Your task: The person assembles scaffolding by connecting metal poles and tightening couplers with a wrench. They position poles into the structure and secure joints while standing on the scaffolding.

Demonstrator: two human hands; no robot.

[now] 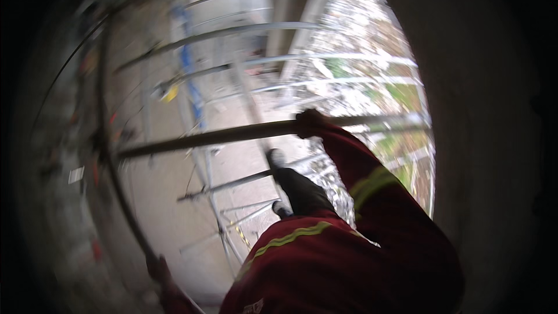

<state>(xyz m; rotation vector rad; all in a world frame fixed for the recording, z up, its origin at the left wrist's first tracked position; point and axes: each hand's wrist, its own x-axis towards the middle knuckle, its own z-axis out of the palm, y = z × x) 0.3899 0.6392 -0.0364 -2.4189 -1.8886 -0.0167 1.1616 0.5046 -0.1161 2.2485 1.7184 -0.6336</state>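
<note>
Clothing [349,261] in dark red, banded with yellow-green strips, spreads over the lower middle, and its right sleeve [363,177] reaches up and forward. The right hand [311,123] is wrapped around a thick cross pole [232,135], closed on it, though the separate fingers are too dark to make out. That pole runs crosswise beyond the body, from near a side pole on the left to the bright ground on the right. The left hand [157,270], low at the left, is closed around the side pole [125,203], which climbs from there along the left of the view; blur hides how the fingers lie.

Below the cross pole, a dark trouser leg [302,189] stretches forward to one boot [275,158], with a second boot [281,209] nearer the body; what bears them is unclear. A lower bar [232,185] passes beside the leg, and a yellow-and-black striped piece [241,235] shows farther down among thin tubes.

Farther off, more metal tubes [226,32] cross above a pale floor [160,189]. A blue strip [186,61] and a small yellow object [170,93] appear there, both smeared. A grey column [290,6] stands at the top, and to its right lies bright, rubble-like ground [354,35] with green patches.
</note>
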